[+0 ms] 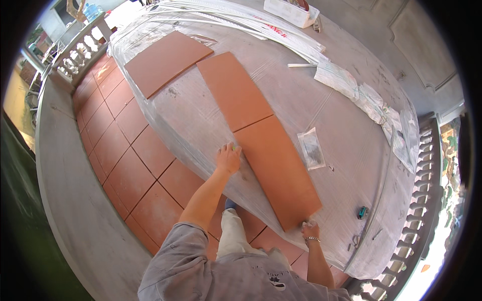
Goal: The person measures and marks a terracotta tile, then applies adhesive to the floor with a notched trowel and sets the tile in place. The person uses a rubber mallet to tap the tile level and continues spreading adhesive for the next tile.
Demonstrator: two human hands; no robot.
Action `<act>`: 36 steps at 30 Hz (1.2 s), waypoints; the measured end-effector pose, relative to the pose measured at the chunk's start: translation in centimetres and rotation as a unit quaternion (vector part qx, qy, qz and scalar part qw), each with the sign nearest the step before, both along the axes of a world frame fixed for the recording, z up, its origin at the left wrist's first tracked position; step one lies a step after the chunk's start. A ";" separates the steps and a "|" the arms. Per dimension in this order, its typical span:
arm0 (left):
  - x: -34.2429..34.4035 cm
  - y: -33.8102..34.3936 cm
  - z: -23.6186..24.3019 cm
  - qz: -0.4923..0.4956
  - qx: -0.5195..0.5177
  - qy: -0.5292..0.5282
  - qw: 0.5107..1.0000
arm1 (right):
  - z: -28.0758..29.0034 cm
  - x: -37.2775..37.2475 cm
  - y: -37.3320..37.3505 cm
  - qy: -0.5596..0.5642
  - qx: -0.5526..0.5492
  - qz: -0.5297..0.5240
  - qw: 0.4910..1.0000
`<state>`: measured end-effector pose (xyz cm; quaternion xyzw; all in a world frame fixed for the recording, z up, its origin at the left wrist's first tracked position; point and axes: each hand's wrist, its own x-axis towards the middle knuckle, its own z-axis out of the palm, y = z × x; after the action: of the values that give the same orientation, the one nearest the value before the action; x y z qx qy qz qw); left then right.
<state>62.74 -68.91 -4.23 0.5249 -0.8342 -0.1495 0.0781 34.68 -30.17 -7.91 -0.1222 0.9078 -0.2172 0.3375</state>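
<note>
My left hand [229, 158] is closed beside the left edge of a long terracotta tile [276, 170], with a small greenish bit showing at its fingers. At that tile's near end my right hand [311, 229] is closed, a small pale thing at its fingertips; what either hand holds is too small to make out. A second long tile [234, 93] lies end to end with the first, farther away. A larger flat tile [168, 62] lies at the back left. All three rest on a plastic-covered surface [351, 195].
White strips [261, 25], a white box [288, 12] and crumpled plastic [351, 90] line the back. A small pouch [311, 148] and a teal tape measure [362, 212] lie right of the tiles. Tiled floor [125, 165] and a grey parapet [75, 190] are left, balusters [416, 205] right.
</note>
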 end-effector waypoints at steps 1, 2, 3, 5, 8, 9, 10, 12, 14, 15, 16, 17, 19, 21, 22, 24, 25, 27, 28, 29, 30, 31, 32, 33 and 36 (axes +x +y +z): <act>0.3 -1.3 -0.7 -0.025 0.007 -0.014 1.000 | -0.8 -0.2 -0.3 0.002 0.011 -0.005 1.000; 0.5 -2.5 -1.4 -0.050 0.012 -0.027 0.998 | -1.4 -0.2 -0.5 0.013 0.026 -0.012 0.999; 1.0 -3.6 -2.0 -0.073 0.012 -0.018 0.997 | -1.9 0.0 -0.6 0.039 0.028 -0.011 0.999; 2.8 -6.1 -3.0 -0.119 0.015 -0.008 0.993 | -2.0 0.6 -1.2 0.105 0.042 -0.017 0.993; 6.2 -11.6 -3.3 -0.064 0.064 0.042 0.995 | 0.3 2.2 -2.7 0.155 0.060 -0.023 0.986; 7.5 -14.0 -3.1 -0.006 0.040 0.082 0.996 | 1.4 2.6 -3.6 0.120 0.090 -0.062 0.987; 8.4 -16.5 -2.7 0.059 0.045 0.096 0.993 | 2.3 2.8 -4.7 0.089 0.116 -0.097 0.984; 9.6 -20.3 -1.8 0.227 0.026 0.079 0.970 | 3.2 3.7 -7.0 0.112 0.166 -0.109 0.974; 8.7 -21.9 -1.4 0.269 -0.083 0.054 0.958 | 4.0 4.7 -8.3 0.210 0.231 -0.081 0.947; 7.8 -22.2 -1.4 0.288 -0.148 0.057 0.945 | 4.4 4.4 -9.3 0.232 0.162 -0.037 0.958; 6.8 -22.1 -1.5 0.261 -0.063 0.100 0.958 | 4.7 3.8 -10.6 0.242 0.109 -0.010 0.964; 5.6 -21.7 -1.7 0.234 0.019 0.150 0.960 | 4.2 3.0 -13.3 0.275 0.100 0.053 0.955; 3.6 -20.4 -2.0 0.237 0.163 0.268 0.920 | 3.7 1.0 -20.2 0.268 0.049 0.094 0.958; 2.2 -19.2 -1.9 0.307 0.285 0.389 0.820 | 3.6 -0.3 -28.9 0.251 -0.130 0.149 0.948; 1.6 -18.5 -1.7 0.293 0.316 0.379 0.819 | 3.6 -0.7 -33.4 0.234 -0.059 0.201 0.949; 0.1 -17.0 -1.1 0.285 0.393 0.348 0.802 | 3.0 -0.1 -41.7 0.217 -0.102 0.251 0.938; -0.8 -16.5 -0.8 0.283 0.390 0.389 0.785 | 2.7 0.4 -45.3 0.208 -0.120 0.280 0.929; -2.1 -15.7 -0.2 0.288 0.390 0.459 0.745 | 2.0 1.3 -50.7 0.210 -0.080 0.305 0.926; -2.5 -15.9 0.0 0.297 0.383 0.449 0.751 | 1.8 1.7 -52.0 0.212 -0.049 0.307 0.926; -2.8 -16.2 0.1 0.313 0.387 0.435 0.750 | 1.6 1.9 -52.9 0.213 -0.015 0.311 0.926; -3.0 -16.4 0.0 0.329 0.390 0.422 0.750 | 1.4 2.1 -53.7 0.210 0.012 0.315 0.925; -3.3 -16.5 -0.1 0.331 0.381 0.438 0.743 | 1.3 2.0 -54.3 0.199 0.020 0.308 0.930; -3.5 -16.7 -0.3 0.334 0.370 0.458 0.736 | 1.3 1.8 -54.8 0.187 0.019 0.303 0.934; -3.5 -16.9 -0.5 0.339 0.367 0.470 0.728 | 1.4 1.7 -55.2 0.179 0.020 0.291 0.940; -3.1 -17.6 -0.9 0.395 0.448 0.532 0.601 | 3.0 1.1 -55.8 0.184 -0.034 0.259 0.947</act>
<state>59.63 -86.48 -5.09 0.6001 -0.1856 -0.7117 0.3145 35.81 -85.94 -4.86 -0.4026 0.8832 -0.1263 0.2048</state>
